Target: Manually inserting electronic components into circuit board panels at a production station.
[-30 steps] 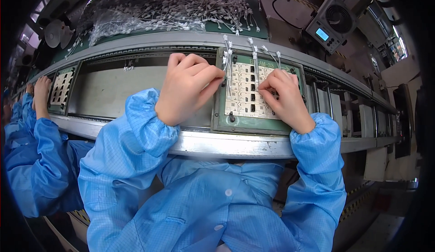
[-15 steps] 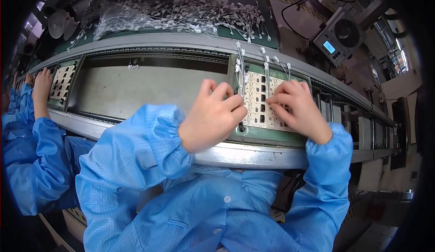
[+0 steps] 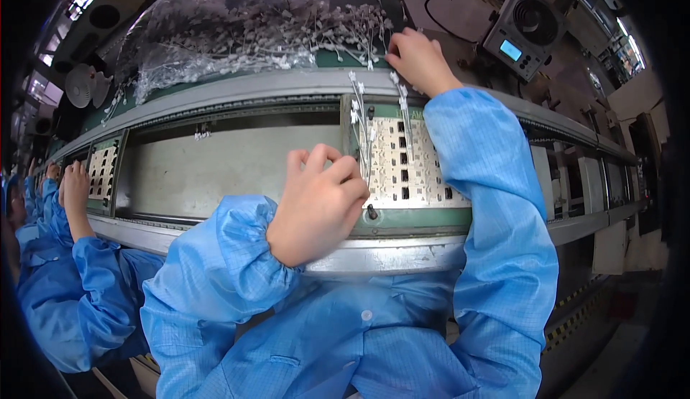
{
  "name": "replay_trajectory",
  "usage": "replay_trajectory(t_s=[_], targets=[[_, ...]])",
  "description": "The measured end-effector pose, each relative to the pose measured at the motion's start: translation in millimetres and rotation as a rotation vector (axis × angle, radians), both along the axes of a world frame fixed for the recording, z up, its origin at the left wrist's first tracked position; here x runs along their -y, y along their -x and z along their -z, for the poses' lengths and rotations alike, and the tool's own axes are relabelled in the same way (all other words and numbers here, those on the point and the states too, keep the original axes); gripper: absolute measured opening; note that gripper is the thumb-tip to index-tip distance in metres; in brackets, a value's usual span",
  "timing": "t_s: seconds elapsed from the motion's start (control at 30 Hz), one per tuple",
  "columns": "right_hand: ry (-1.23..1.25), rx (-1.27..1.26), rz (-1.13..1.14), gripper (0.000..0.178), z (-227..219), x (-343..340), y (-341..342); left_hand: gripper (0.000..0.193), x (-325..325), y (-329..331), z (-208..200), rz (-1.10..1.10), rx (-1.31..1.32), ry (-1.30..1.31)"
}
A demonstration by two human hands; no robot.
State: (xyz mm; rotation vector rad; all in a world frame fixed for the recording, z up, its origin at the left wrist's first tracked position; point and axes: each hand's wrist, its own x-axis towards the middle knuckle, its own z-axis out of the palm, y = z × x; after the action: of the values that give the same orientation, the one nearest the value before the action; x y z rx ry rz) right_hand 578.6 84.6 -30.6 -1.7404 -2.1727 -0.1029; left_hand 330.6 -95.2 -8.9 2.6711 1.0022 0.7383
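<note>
My left hand (image 3: 320, 198) rests at the left edge of a pale circuit-board panel (image 3: 424, 176), fingers bent and closed. Its fingertips are beside thin white cables (image 3: 363, 137) lying along that edge; whatever they pinch is hidden. Another group of cables (image 3: 405, 112) with white plugs runs over the panel's row of black sockets. Beyond the rail, my right hand (image 3: 424, 60) is at the right end of a heap of white-plugged cables (image 3: 287, 33). Its thumb and fingers are slightly apart, with nothing visible between them. My right sleeve (image 3: 489, 162) covers the panel's right side.
A metal conveyor rail (image 3: 237, 79) separates the heap and its clear plastic bag (image 3: 180, 47) from the panel. A grey fan unit (image 3: 525, 29) with a lit display stands at far right. At left, a co-worker's hand (image 3: 74, 187) is near another panel (image 3: 103, 173).
My right hand has left the panel's sockets and reached away over the rail to the cable heap. My left hand stays at the panel's left edge. The whole view has shifted slightly.
</note>
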Motion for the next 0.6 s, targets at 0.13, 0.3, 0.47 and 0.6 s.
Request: replay_trajectory(t_s=[0.13,0.3,0.47,0.6], targets=[[-0.037,-0.043,0.042,0.016,-15.3,-5.5,-5.7,0.011,-5.6,-4.9,-6.6,-0.001,0.013,0.046],[-0.052,-0.239,-0.02,0.02,-19.9,-2.9,-15.8,0.011,-4.3,-10.3,-4.8,0.002,0.008,0.001],[-0.059,-0.449,-0.127,0.021,-49.6,20.4,-17.9,0.011,-1.1,-14.6,-4.4,-0.019,-0.017,-0.089],[0.055,-0.681,-0.18,0.018,-74.9,37.4,-31.0,0.011,-1.8,-15.7,-7.0,-0.008,-0.029,-0.063]])
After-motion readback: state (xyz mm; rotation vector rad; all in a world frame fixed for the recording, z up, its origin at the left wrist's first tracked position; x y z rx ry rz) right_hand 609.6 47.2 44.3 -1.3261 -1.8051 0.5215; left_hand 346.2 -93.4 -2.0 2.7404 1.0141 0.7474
